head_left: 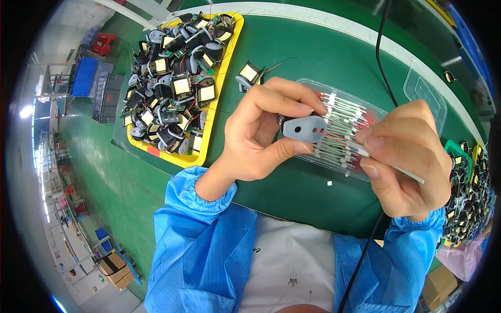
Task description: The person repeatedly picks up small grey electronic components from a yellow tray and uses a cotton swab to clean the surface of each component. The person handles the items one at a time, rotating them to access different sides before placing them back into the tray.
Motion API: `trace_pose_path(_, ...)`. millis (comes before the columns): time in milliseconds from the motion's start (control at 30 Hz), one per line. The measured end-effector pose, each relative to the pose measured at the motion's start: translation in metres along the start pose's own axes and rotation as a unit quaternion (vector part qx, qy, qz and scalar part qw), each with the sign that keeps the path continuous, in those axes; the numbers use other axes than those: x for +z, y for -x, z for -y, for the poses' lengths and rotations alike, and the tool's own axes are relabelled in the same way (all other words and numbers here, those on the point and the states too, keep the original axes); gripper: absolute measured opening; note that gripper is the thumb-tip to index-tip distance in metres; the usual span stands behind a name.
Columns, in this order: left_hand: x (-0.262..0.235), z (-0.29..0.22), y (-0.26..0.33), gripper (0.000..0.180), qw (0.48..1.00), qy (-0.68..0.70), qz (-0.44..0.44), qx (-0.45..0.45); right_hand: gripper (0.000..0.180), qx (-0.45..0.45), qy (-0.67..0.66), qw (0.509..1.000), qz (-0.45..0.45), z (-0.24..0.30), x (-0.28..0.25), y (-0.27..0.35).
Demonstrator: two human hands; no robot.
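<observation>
The left hand [261, 130] grips a grey plastic part [305, 129] above the clear tray [425, 86]; the right hand [409, 159] pinches a sleeved wire [402, 171] (best fed in straight, part steady).

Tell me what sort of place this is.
Most likely an electronics assembly workshop. A yellow tray heaped with small coil parts sits on a green bench, a clear tray holds sleeved wires, and the left hand holds a grey part while the right hand works a wire.

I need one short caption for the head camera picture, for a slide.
Left hand holds a grey part; right hand pinches a white sleeved lead above a clear tray.
</observation>
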State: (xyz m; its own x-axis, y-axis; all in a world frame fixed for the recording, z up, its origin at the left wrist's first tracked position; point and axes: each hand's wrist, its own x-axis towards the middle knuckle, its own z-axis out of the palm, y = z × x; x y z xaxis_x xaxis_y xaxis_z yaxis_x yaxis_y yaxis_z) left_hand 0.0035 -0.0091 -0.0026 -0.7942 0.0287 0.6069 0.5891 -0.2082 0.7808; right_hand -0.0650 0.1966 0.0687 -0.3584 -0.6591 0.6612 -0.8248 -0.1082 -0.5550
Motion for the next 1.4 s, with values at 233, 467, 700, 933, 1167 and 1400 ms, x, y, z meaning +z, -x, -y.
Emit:
trace_pose_path(233, -0.001, 0.002, 0.001, 0.039, 1.0, 0.0, 0.0, 0.002, 0.024, -0.01, 0.011, 1.0, -0.018, 0.001, 0.004, 0.001)
trace_pose_path(467, 0.0, 0.002, 0.001, 0.039, 1.0, 0.006, -0.002, -0.003, 0.027, -0.018, 0.057, 0.997, -0.041, 0.006, 0.012, 0.005)
trace_pose_path(700, -0.002, 0.001, -0.001, 0.039, 0.996, -0.085, 0.025, -0.005, 0.026, -0.025, 0.028, 0.999, -0.032, -0.003, 0.013, 0.003)
trace_pose_path(933, -0.001, 0.0, -0.001, 0.041, 0.992, -0.116, 0.045, -0.009, 0.023, -0.024, -0.033, 0.999, -0.025, -0.021, 0.022, 0.005)
trace_pose_path(1167, 0.002, 0.0, 0.005, 0.041, 0.992, -0.114, 0.008, -0.048, 0.02, 0.02, -0.021, 0.999, -0.014, -0.026, 0.022, 0.006)
trace_pose_path(1400, -0.002, -0.002, 0.0, 0.039, 0.986, -0.155, 0.052, -0.011, 0.017, -0.026, -0.06, 0.998, -0.004, -0.031, 0.025, 0.006)
